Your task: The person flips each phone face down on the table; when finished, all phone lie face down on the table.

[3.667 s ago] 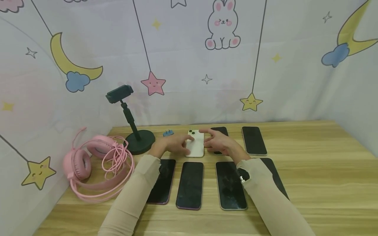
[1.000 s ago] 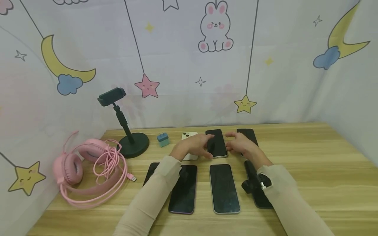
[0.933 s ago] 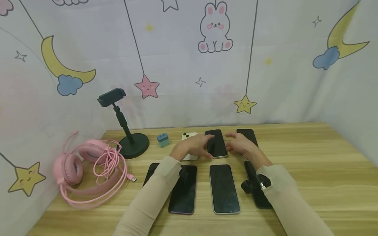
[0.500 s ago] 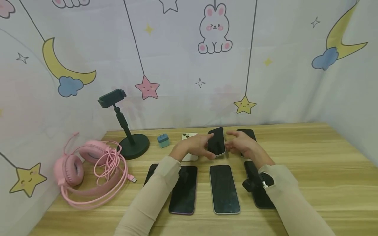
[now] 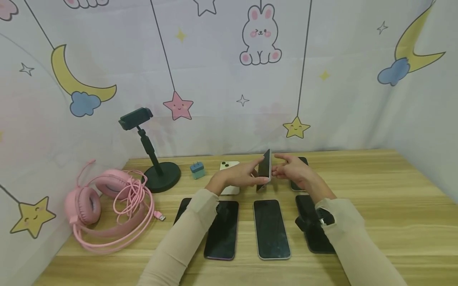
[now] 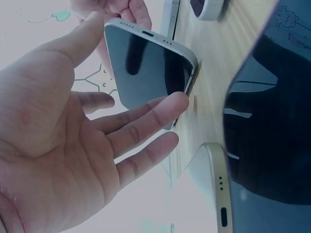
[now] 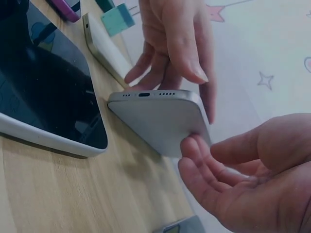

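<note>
A smartphone (image 5: 265, 167) with a black screen and pale back stands on a long edge between my hands, screen toward the left. My left hand (image 5: 240, 174) is on its screen side. In the left wrist view, the straight fingers (image 6: 158, 109) reach along the phone's lower edge and the thumb lies beside its upper corner. My right hand (image 5: 295, 172) is behind the phone. Its bent fingertips (image 7: 192, 145) touch the pale back (image 7: 155, 116) in the right wrist view, the thumb beside the upper edge. A white phone (image 5: 229, 163) lies camera side up under my left hand.
Several dark-screened phones lie face up in front, including a middle one (image 5: 272, 229) and one by my left sleeve (image 5: 222, 234). Another (image 5: 303, 160) sits behind my right hand. A blue charger (image 5: 197, 170), a black phone stand (image 5: 162, 177) and pink headphones (image 5: 83, 206) occupy the left.
The phone lay flat with its screen up; its right edge has risen until it stands upright. Earlier still, both hands were at the white phone, farther left.
</note>
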`<state>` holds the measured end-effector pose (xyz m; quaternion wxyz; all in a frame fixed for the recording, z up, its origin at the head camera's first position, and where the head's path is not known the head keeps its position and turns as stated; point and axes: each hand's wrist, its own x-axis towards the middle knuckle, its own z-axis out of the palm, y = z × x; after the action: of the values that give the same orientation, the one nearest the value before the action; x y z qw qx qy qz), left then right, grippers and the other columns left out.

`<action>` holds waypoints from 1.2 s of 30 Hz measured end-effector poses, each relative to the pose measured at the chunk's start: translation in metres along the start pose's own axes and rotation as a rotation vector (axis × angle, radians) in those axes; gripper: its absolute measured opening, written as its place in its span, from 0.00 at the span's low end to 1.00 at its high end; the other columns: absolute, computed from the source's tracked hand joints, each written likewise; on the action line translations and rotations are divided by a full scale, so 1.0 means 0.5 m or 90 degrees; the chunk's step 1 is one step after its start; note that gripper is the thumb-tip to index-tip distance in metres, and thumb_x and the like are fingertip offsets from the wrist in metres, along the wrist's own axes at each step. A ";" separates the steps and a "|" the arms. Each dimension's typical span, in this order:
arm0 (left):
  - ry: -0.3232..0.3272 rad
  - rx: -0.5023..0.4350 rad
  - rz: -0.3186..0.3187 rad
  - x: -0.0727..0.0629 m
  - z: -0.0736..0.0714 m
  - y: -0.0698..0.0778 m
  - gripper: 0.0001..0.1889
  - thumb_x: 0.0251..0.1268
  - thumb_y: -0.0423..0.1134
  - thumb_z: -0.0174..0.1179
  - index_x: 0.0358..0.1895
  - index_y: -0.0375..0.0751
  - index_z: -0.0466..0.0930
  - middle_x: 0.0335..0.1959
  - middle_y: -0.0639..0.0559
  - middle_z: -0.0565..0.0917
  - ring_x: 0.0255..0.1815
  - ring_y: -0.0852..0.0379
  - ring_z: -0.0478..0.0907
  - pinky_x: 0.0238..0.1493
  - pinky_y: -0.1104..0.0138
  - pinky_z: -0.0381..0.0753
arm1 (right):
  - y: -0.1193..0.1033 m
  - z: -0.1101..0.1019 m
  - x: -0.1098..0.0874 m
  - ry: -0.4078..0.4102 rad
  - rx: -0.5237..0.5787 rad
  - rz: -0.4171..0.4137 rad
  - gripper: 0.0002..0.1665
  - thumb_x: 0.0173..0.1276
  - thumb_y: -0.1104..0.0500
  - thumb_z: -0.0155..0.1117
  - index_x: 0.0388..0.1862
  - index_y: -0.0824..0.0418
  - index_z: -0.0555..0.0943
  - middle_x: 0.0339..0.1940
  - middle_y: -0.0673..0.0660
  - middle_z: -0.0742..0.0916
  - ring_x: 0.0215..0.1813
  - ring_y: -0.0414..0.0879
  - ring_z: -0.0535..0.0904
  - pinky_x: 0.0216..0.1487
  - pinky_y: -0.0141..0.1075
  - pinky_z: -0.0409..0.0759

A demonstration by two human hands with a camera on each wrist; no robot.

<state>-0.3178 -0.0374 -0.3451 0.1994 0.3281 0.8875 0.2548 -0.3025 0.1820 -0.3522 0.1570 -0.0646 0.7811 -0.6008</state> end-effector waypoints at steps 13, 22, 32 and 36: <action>-0.006 -0.083 0.042 0.003 0.000 0.002 0.45 0.75 0.54 0.55 0.82 0.52 0.35 0.57 0.43 0.82 0.49 0.57 0.84 0.53 0.58 0.79 | 0.000 0.012 -0.004 -0.055 0.001 -0.013 0.38 0.73 0.75 0.51 0.80 0.66 0.54 0.64 0.73 0.78 0.58 0.54 0.81 0.66 0.52 0.71; 0.021 -0.074 0.033 -0.001 -0.005 0.002 0.47 0.73 0.51 0.59 0.82 0.47 0.36 0.61 0.43 0.80 0.59 0.54 0.79 0.58 0.59 0.77 | 0.011 0.012 -0.004 -0.090 0.016 0.037 0.41 0.72 0.73 0.55 0.81 0.59 0.56 0.69 0.72 0.74 0.66 0.61 0.75 0.65 0.52 0.72; 0.032 -0.022 0.022 0.004 -0.001 -0.001 0.46 0.71 0.43 0.62 0.80 0.34 0.42 0.60 0.41 0.78 0.54 0.53 0.78 0.55 0.62 0.76 | 0.011 0.005 -0.006 -0.075 0.004 0.076 0.35 0.74 0.75 0.48 0.78 0.64 0.59 0.70 0.73 0.70 0.64 0.58 0.76 0.58 0.46 0.78; 0.027 0.039 0.010 0.006 0.001 0.000 0.46 0.70 0.44 0.63 0.80 0.32 0.43 0.63 0.41 0.75 0.54 0.55 0.76 0.57 0.63 0.74 | 0.005 0.004 -0.007 -0.060 -0.030 0.082 0.31 0.73 0.75 0.50 0.75 0.66 0.65 0.68 0.72 0.72 0.58 0.54 0.77 0.56 0.43 0.80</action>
<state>-0.3195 -0.0352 -0.3461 0.1681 0.3355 0.8963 0.2363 -0.2982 0.1817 -0.3545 0.2302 -0.0464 0.7893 -0.5674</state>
